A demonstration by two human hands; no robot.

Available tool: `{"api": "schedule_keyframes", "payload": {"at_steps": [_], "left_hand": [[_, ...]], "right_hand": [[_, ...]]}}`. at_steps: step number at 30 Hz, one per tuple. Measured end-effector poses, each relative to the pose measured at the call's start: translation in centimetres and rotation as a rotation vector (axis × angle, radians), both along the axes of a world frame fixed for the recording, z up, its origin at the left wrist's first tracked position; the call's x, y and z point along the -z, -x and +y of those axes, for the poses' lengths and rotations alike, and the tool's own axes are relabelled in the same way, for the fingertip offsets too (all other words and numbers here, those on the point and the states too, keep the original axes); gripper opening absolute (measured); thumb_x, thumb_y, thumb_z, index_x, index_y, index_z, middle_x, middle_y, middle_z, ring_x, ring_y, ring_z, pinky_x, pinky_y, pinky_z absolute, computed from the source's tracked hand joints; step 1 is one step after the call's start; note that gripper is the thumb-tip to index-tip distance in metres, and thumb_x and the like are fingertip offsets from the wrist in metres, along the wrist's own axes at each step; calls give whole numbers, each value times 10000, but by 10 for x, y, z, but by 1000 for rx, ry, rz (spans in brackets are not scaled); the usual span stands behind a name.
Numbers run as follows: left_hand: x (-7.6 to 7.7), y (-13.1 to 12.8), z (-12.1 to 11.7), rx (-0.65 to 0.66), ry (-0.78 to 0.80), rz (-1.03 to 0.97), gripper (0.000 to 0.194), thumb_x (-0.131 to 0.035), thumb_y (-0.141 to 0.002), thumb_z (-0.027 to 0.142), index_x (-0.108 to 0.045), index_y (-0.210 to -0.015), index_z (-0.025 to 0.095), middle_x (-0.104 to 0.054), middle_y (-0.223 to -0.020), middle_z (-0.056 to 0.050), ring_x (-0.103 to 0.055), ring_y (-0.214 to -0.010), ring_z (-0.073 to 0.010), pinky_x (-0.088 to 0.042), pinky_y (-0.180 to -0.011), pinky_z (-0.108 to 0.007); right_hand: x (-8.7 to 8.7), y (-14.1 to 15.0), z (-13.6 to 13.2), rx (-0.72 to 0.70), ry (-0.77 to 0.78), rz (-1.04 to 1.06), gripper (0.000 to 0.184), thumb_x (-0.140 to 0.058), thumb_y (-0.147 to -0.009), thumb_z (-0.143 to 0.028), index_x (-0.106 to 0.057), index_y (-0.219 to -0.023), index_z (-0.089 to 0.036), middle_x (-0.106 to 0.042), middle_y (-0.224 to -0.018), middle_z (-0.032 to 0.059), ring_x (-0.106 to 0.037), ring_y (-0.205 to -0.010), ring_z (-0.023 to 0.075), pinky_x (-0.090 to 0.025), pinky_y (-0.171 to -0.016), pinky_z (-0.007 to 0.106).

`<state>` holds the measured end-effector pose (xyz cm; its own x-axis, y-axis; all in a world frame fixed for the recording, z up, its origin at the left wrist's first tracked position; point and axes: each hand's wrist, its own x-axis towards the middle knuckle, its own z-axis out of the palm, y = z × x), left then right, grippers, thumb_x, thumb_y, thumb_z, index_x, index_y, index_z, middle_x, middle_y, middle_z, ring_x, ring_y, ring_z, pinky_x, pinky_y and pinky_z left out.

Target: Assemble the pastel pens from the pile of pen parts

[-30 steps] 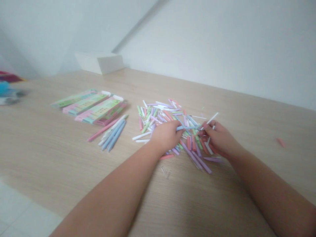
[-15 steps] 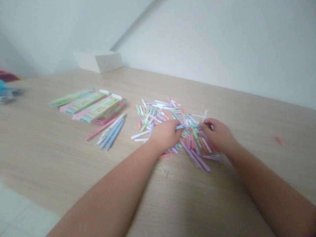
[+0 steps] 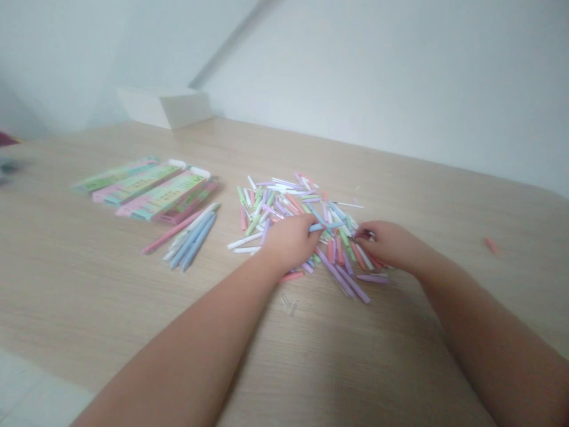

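Observation:
My left hand [image 3: 290, 242] is closed around a light blue pen barrel [image 3: 328, 226], whose end points right over a loose pile of pen parts [image 3: 255, 220]. The pile mixes white, purple, green, coral and blue tubes and caps. At the pile's right side is my right hand [image 3: 389, 244], its thumb and fingers pinched together low among the parts. Blur hides what, if anything, lies between those fingertips. Purple pen tubes [image 3: 349, 283] stick out toward me between the hands. A thin white pen refill [image 3: 348, 204] lies behind the right hand.
Left of the pile lie several pens [image 3: 193, 240] in blue, white and pink. Behind them are pastel printed pen boxes [image 3: 162, 193]. A white box [image 3: 166, 107] stands near the wall. A coral piece [image 3: 491, 245] lies far right, and small clear pieces [image 3: 288, 303] lie in front.
My right hand has moved away from the blue barrel's end and down into the pile; the white piece upright at its fingers no longer shows. My left hand keeps the barrel. The view shifted slightly.

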<state>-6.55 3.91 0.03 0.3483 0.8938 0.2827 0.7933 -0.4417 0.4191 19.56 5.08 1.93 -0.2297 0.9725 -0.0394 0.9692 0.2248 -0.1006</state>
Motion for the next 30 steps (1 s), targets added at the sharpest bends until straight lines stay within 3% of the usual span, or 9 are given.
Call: {"api": "schedule_keyframes", "payload": {"at_steps": [4,11,16,20,30], "left_hand": [[0,0,0,1,7,3,278,-458,-1004,424,-680,-1002,256,-755,-960,-45,-709,-933,-241,-500,-776,-320],[-3,-1,-5,61,40,-21,264,-520,-978,436,-705,-1036,257,-757,-970,-41,-701,-917,-235,-496,-760,-314],[-3,-2,-7,134,42,-49,252,-560,-960,407,-720,-1101,272,-765,-1010,-32,-698,-944,-227,-497,-790,-312],[0,-3,-8,191,31,-35,252,-561,-958,426,-723,-1074,272,-758,-960,-29,-690,-892,-223,-490,-765,-311],[1,-5,-11,246,14,102,277,-556,-949,462,-719,-1034,254,-752,-950,-56,-694,-911,-249,-505,-791,-334]], "right_hand": [[-1,0,1,-48,7,-26,230,-567,-912,-320,-771,-938,-217,-773,-932,74,-676,-820,226,-425,-709,298],[1,7,0,-134,0,-162,291,-516,-936,-281,-725,-750,-204,-722,-836,103,-641,-728,211,-402,-678,310],[8,5,3,-156,-32,-209,271,-486,-968,-258,-709,-835,-177,-710,-922,153,-659,-810,231,-428,-731,312],[7,0,4,-208,20,-193,232,-520,-960,-234,-702,-823,-189,-713,-917,134,-665,-829,225,-443,-743,295],[2,7,0,-131,-10,-265,169,-575,-877,-134,-723,-811,-181,-734,-922,177,-707,-773,276,-444,-638,335]]}}
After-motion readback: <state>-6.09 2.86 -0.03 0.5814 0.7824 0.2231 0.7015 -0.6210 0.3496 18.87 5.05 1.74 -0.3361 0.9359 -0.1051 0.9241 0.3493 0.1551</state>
